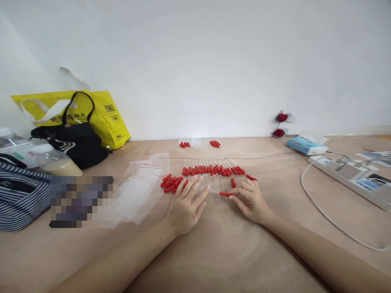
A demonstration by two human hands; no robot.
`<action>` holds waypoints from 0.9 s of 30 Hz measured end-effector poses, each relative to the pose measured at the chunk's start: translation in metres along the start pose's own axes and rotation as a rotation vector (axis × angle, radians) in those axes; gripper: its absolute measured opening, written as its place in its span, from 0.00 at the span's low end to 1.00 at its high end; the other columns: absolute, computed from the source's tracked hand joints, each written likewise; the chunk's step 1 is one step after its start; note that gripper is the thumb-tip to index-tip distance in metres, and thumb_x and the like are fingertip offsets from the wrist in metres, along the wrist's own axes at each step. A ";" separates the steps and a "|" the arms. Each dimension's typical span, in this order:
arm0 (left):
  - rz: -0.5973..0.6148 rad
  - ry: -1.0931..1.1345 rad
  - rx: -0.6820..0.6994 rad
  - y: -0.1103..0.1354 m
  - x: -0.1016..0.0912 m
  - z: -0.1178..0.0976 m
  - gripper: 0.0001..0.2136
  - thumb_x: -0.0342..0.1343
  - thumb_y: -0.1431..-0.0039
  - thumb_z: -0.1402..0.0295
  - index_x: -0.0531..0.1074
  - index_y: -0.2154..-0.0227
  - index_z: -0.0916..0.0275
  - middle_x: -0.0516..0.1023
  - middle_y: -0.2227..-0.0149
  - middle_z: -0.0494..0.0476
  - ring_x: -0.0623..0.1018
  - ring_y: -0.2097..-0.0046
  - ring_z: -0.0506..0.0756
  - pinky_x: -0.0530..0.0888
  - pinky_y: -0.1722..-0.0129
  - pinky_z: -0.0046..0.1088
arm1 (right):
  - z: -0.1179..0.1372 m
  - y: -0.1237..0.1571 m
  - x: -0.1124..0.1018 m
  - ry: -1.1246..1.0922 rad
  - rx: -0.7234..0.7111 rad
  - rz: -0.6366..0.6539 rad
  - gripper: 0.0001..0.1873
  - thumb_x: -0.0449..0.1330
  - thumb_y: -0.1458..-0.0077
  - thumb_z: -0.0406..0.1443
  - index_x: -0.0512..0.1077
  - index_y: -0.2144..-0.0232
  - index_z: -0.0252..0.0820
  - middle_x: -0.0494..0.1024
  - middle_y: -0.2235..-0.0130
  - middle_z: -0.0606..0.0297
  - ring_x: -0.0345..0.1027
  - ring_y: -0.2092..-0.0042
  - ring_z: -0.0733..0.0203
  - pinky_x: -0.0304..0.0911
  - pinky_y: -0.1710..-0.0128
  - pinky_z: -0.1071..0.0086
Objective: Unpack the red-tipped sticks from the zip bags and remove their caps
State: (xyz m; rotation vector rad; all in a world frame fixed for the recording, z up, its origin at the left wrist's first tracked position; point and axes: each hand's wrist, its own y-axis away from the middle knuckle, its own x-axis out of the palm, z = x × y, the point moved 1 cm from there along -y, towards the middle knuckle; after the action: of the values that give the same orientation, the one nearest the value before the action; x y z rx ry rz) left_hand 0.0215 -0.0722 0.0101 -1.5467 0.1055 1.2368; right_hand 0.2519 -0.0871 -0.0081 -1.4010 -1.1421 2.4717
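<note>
Thin clear sticks with red bulb-shaped ends lie in a row (210, 169) across the middle of the table. My left hand (187, 205) rests palm down with its fingers stretched over more clear sticks (214, 185). Beside its fingertips is a heap of loose red bulb-shaped pieces (171, 183), partly covered by the hand. Between thumb and forefinger, my right hand (250, 201) pinches a red piece (225, 194) near the sticks' right end. One red piece (233, 182) lies just beyond that hand, and another (251, 178) touches or sits close to its knuckles.
Clear zip bags (137, 191) are spread left of the heap. At the back lies a bag with red pieces (200, 143). Left stand a yellow bag (113, 122), a black bag (73, 142) and a bottle (59, 162). Right are tissues (302, 145), a power strip (351, 175) and a white cable (320, 211).
</note>
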 end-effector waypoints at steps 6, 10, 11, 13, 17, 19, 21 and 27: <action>-0.048 0.075 0.004 -0.001 0.013 0.000 0.08 0.49 0.43 0.70 0.72 0.64 0.58 0.77 0.62 0.50 0.72 0.54 0.56 0.49 0.44 0.50 | 0.015 -0.006 0.009 -0.063 -0.097 0.034 0.08 0.53 0.45 0.37 0.71 0.68 0.44 0.71 0.72 0.66 0.58 0.68 0.63 0.48 0.64 0.64; -0.087 0.082 0.014 -0.006 0.018 0.001 0.07 0.49 0.43 0.71 0.72 0.68 0.60 0.78 0.67 0.49 0.74 0.58 0.54 0.48 0.42 0.49 | 0.018 -0.011 0.011 -0.053 -0.114 0.029 0.08 0.52 0.45 0.37 0.71 0.68 0.44 0.71 0.72 0.66 0.58 0.68 0.63 0.48 0.65 0.65; -0.090 0.076 0.027 -0.008 0.018 0.001 0.07 0.48 0.42 0.72 0.72 0.68 0.61 0.78 0.67 0.49 0.74 0.58 0.53 0.48 0.42 0.49 | 0.018 -0.011 0.012 -0.042 -0.111 0.016 0.08 0.52 0.45 0.36 0.71 0.68 0.44 0.71 0.72 0.66 0.58 0.68 0.63 0.48 0.65 0.65; -0.088 0.055 0.065 -0.011 0.019 0.001 0.08 0.48 0.42 0.73 0.72 0.69 0.63 0.78 0.67 0.51 0.74 0.57 0.53 0.50 0.42 0.48 | 0.019 -0.013 0.014 -0.013 -0.109 -0.016 0.07 0.53 0.47 0.37 0.71 0.67 0.43 0.72 0.70 0.65 0.59 0.67 0.63 0.48 0.65 0.65; -0.100 -0.007 0.146 -0.013 0.021 0.001 0.07 0.48 0.42 0.74 0.72 0.70 0.67 0.78 0.65 0.55 0.73 0.54 0.54 0.50 0.41 0.46 | 0.019 -0.018 0.020 0.053 -0.176 -0.086 0.10 0.57 0.49 0.39 0.71 0.64 0.44 0.74 0.67 0.65 0.61 0.66 0.63 0.48 0.61 0.64; -0.097 -0.025 0.171 -0.013 0.022 0.002 0.07 0.48 0.42 0.75 0.71 0.69 0.68 0.78 0.65 0.57 0.72 0.53 0.54 0.50 0.41 0.46 | 0.020 -0.020 0.023 0.091 -0.222 -0.114 0.08 0.56 0.48 0.38 0.71 0.65 0.45 0.74 0.70 0.67 0.61 0.66 0.64 0.47 0.58 0.63; -0.078 -0.023 0.178 -0.012 0.023 0.003 0.08 0.47 0.41 0.75 0.71 0.68 0.69 0.78 0.64 0.58 0.72 0.52 0.55 0.49 0.41 0.47 | 0.022 -0.020 0.024 0.139 -0.254 -0.131 0.06 0.56 0.47 0.36 0.72 0.66 0.45 0.73 0.74 0.69 0.60 0.67 0.64 0.46 0.57 0.61; -0.022 0.037 0.163 -0.009 0.019 0.003 0.11 0.43 0.40 0.75 0.71 0.68 0.67 0.78 0.63 0.59 0.71 0.50 0.55 0.47 0.41 0.50 | 0.028 -0.016 0.017 0.226 -0.265 -0.081 0.08 0.53 0.46 0.35 0.73 0.70 0.47 0.70 0.79 0.70 0.59 0.68 0.64 0.43 0.54 0.58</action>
State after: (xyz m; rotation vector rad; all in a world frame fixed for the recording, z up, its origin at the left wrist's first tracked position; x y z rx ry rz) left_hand 0.0339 -0.0564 0.0027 -1.4263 0.2082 1.1535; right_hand 0.2160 -0.0847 -0.0013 -1.6132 -1.4798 2.1016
